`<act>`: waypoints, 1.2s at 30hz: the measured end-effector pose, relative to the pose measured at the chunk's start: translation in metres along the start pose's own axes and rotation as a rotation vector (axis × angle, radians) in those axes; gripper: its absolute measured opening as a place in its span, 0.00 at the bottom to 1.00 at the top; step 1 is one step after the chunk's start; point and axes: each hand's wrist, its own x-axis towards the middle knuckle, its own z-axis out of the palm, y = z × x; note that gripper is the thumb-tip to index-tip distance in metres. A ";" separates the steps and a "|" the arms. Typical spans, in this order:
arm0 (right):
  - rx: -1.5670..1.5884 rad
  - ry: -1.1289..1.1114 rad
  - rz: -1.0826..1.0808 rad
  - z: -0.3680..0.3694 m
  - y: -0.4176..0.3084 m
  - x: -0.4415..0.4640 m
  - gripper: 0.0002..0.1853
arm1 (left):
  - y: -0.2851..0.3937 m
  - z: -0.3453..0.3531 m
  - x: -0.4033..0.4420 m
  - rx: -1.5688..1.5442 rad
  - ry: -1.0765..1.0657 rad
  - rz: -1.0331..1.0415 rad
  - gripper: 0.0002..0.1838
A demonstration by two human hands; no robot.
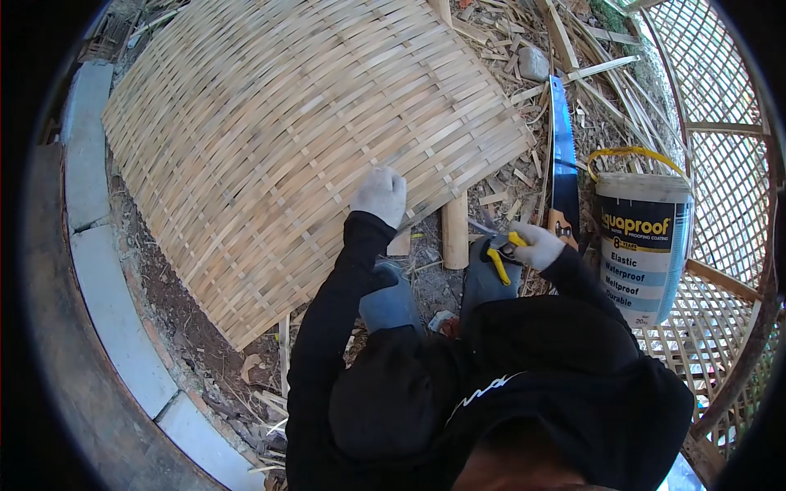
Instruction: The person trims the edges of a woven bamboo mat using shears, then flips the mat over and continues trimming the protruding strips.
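Observation:
A woven bamboo mat (303, 139) in wide pale strips spreads across the upper left of the head view. My left hand (379, 195), in a white glove, is closed in a fist at the mat's near edge; what lies inside its fingers is hidden. White-gloved too, my right hand (538, 246) grips yellow-handled shears (498, 263) just off the mat's lower right edge. Their handles are spread, and the metal jaws point left. Between the hands, a split bamboo piece (455, 233) sticks out from beneath the mat.
A blue handsaw (563, 147) with a wooden handle lies right of the mat. Beside it stands a white Aquaproof bucket (643, 245). Bamboo scraps and a stone (533, 64) litter the ground. Lattice fencing (712, 65) bounds the right, pale concrete edging (123, 303) the left.

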 end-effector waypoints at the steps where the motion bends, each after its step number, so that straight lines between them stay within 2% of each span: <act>1: 0.017 0.020 -0.034 0.006 0.000 0.001 0.19 | -0.004 0.000 0.000 -0.113 -0.001 -0.051 0.11; 4: 0.062 -0.082 -0.039 0.004 -0.001 0.003 0.21 | -0.014 -0.003 0.002 -0.416 0.016 -0.119 0.10; 7: 0.328 -0.203 0.015 0.005 -0.003 0.001 0.20 | -0.014 -0.003 0.002 -0.771 -0.008 -0.131 0.08; 10: 0.412 -0.286 0.019 0.016 -0.014 0.001 0.19 | -0.006 -0.002 0.004 -0.945 -0.004 -0.062 0.06; 14: 0.320 -0.312 0.220 0.023 -0.047 -0.009 0.18 | 0.025 -0.013 0.007 -0.955 0.080 0.151 0.06; 15: 0.284 -0.276 0.138 0.027 -0.040 -0.009 0.23 | 0.031 -0.016 0.010 -0.932 0.090 0.208 0.05; 16: 0.343 -0.286 0.171 0.026 -0.034 -0.007 0.26 | 0.037 -0.020 0.013 -0.909 0.101 0.264 0.05; 18: 0.460 -0.308 0.238 0.021 -0.026 -0.004 0.30 | 0.052 -0.026 0.017 -1.050 -0.009 0.199 0.06; 21: 0.528 -0.246 0.010 0.011 -0.012 0.014 0.34 | 0.055 -0.027 0.023 -1.104 -0.115 0.137 0.06; 24: 0.577 -0.169 0.106 -0.021 -0.059 0.024 0.29 | 0.057 -0.023 0.027 -1.129 -0.140 0.073 0.06; 28: 0.519 -0.074 0.189 -0.051 -0.071 0.072 0.23 | 0.056 -0.020 0.027 -1.156 -0.145 0.000 0.06; 30: 0.398 -0.098 0.230 -0.066 -0.073 0.089 0.20 | 0.055 -0.020 0.026 -1.167 -0.136 -0.005 0.06; 36: 0.393 -0.204 0.208 -0.083 -0.074 0.151 0.15 | 0.049 -0.021 0.029 -1.213 -0.101 -0.035 0.06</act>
